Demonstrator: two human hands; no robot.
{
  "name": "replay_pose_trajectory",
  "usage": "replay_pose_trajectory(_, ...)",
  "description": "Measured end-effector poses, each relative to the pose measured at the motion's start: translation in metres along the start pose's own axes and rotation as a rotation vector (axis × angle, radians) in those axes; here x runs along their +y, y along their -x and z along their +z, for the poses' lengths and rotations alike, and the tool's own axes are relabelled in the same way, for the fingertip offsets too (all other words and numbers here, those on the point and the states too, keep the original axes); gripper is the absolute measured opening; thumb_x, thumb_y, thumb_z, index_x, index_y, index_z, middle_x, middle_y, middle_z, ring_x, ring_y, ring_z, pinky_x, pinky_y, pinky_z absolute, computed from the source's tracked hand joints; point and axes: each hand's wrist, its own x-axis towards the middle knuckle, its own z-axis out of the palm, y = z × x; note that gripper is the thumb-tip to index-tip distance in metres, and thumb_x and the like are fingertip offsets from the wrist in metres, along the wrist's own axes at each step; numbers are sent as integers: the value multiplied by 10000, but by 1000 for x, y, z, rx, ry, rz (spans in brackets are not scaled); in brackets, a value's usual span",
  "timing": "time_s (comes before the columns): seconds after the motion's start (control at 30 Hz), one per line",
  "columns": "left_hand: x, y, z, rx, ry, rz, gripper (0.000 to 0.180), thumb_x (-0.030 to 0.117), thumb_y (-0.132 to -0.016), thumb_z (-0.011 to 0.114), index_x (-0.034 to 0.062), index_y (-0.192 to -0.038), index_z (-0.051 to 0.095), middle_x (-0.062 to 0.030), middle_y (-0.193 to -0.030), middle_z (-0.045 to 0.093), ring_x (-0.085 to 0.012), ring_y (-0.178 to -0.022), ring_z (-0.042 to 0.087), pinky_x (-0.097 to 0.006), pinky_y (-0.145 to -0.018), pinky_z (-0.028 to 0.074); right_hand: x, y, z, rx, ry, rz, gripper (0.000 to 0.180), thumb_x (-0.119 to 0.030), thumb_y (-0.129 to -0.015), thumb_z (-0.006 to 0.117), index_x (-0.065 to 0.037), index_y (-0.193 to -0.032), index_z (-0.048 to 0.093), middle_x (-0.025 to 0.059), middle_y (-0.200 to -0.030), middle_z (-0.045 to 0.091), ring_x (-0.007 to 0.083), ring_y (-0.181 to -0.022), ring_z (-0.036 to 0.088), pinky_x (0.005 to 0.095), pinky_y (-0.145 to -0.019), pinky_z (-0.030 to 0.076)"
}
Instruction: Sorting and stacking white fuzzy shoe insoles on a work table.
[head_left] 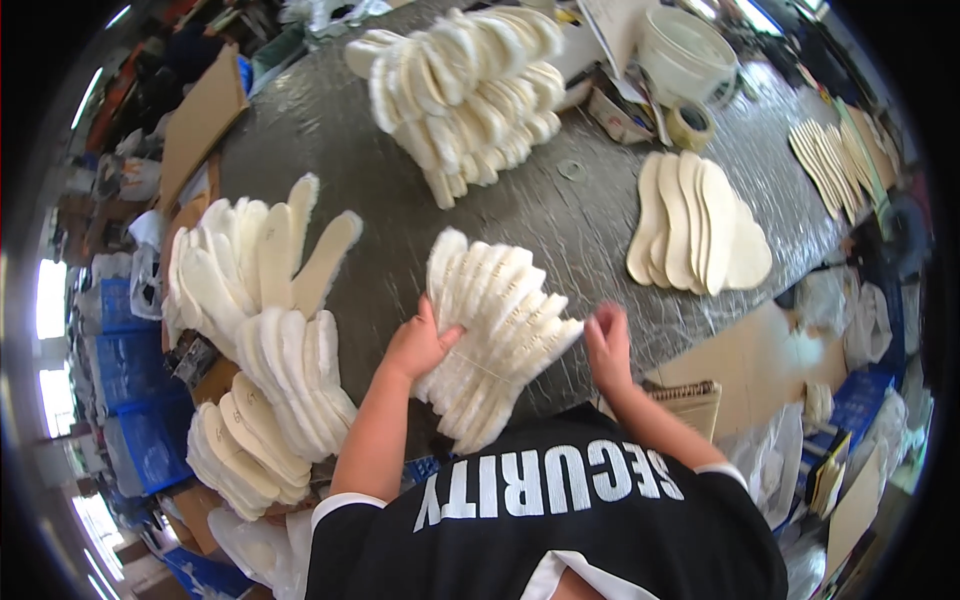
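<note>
Small footwear workshop. Indicators: fleecy insoles point(495, 325) stacked in batches across a grey worktable point(330, 130); flat beige soles point(695, 225) at right of frame; tape roll point(690, 125) and white bucket point(685, 50) (upper right); blue crates point(130, 380) and cardboard point(200, 115) at left.

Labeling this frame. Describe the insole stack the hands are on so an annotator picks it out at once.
Start at the grey table and come to its near edge, just above the black shirt. The fanned stack of fleecy white insoles lies there between the left hand, which grips its side, and the right hand at its tip. Unlike the other stacks, it is the only one being touched.
</note>
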Motion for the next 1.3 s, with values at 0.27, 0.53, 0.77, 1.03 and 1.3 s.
replay_pose_trajectory(0.27, -51, 20, 0, -37, 716, 53, 687, 177, -774, 751, -11, -1334, 400, -152, -1252, 576, -250, -1151, 557, -346, -981, 423, -11, 18, 98, -846, -370, 98, 766, -241, -811, 711, 34, -1384, 284, 216, -1265, 507, 344, -1182, 502, 417, -1025, 378)
replay_pose_trajectory(0.53, -80, -4, -68, 532, 1167, 63, 580, 144, -861, 653, -12, -1353, 385, -118, -1285, 536, -208, -1158, 520, -330, -991, 398, -146, -98, 190, -679, 101, -413, 933, -339, -786, 717, 26, -1435, 155, 315, -1271, 451, 444, -1139, 507, 437, -1013, 392)
replay_pose_trajectory(0.77, -95, -119, -142, 533, 1184, 108, 543, 179, -892, 625, 32, -1360, 393, -125, -1268, 547, -231, -1115, 550, -342, -933, 443, -213, -184, 235, -610, 328, -415, 875, -383, -788, 695, 6, -1425, 239, 315, -1363, 388, 461, -1241, 425, 447, -1060, 341)
replay_pose_trajectory(1.03, -78, -178, -114, 478, 687, -51, 569, 120, -862, 586, 36, -1392, 395, -194, -1299, 541, -303, -1180, 541, -355, -968, 425, -122, -151, 210, -379, 637, -799, 723, -288, -745, 722, -92, -1367, 410, 258, -1464, 260, 474, -1360, 217, 535, -1088, 263)
replay_pose_trajectory(1.3, -89, -121, -68, 955, 210, 19, 468, 131, -834, 619, -41, -1246, 477, -255, -1245, 519, -412, -1145, 497, -463, -1010, 377, -85, -101, 188, -262, 435, -836, 602, -154, -723, 728, -77, -1258, 463, 254, -1358, 345, 458, -1238, 328, 534, -1028, 309)
